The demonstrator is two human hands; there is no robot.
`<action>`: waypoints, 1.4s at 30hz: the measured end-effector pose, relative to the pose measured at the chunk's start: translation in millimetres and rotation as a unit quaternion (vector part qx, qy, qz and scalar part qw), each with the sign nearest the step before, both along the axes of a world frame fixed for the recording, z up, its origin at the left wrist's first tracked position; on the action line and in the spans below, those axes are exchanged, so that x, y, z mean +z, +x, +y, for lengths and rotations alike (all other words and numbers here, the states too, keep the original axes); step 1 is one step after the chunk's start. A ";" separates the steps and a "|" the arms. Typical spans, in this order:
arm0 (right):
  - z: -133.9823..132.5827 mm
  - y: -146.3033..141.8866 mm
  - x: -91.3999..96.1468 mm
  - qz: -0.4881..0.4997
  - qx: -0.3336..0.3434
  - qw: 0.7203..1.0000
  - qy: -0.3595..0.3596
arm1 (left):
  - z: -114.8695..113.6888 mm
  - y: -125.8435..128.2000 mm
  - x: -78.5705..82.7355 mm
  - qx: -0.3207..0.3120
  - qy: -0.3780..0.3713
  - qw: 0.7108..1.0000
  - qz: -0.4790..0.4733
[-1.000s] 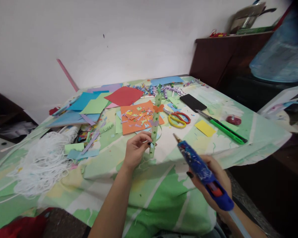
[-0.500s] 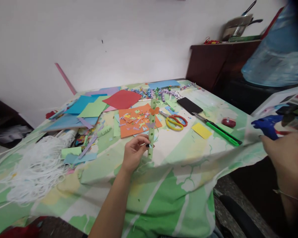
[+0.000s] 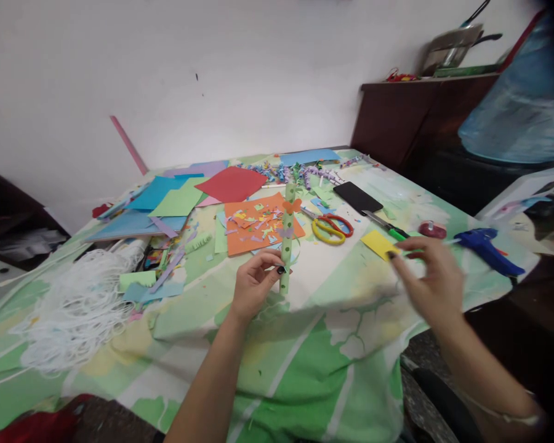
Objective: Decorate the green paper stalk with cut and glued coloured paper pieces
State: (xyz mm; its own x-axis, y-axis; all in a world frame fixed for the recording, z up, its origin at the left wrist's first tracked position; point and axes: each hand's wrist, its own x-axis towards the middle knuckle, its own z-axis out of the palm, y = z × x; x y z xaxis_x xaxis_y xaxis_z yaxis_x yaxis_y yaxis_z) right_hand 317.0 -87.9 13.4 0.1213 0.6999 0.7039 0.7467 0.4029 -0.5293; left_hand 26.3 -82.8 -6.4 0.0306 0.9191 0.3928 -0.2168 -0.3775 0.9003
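Note:
Thumb and fingertips of my left hand (image 3: 257,284) are closed at the lower part of an upright green paper tube (image 3: 287,252) with darker dots. An orange paper flower (image 3: 292,207) sits near its top, with a purple paper piece below it. A small pale scrap shows by my left thumb. My right hand (image 3: 431,280) is in the air over the table, thumb and fingers apart, beside a yellow paper square (image 3: 375,244). It partly hides a green utility knife (image 3: 396,232). Farther right, a blue glue gun (image 3: 489,251) lies near the table edge.
Yellow-and-red-handled scissors (image 3: 329,230), a black phone (image 3: 357,197) and orange paper (image 3: 240,243) with scraps lie beyond the tube. A red paper sheet (image 3: 231,184) is at the back, white cord (image 3: 74,320) at left. A large blue water bottle (image 3: 521,117) stands right.
My right hand has let go of the glue gun at the right edge and moved left over the table. My left hand stays at the tube. The view has shifted slightly.

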 end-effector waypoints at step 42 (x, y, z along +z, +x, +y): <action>-6.1 -160.0 -4.0 0.388 0.272 0.869 -0.140 | -1.8 -2.4 -7.4 0.009 0.001 1.000 0.030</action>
State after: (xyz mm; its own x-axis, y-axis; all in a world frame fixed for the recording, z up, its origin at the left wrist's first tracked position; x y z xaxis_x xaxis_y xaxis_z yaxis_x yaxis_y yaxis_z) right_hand 157.0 -94.0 9.4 0.0813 0.9334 0.3495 -0.1404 0.3579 -0.9232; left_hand 24.0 -84.5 -13.8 0.0382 0.9190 0.3924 -0.1567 -0.3824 0.9106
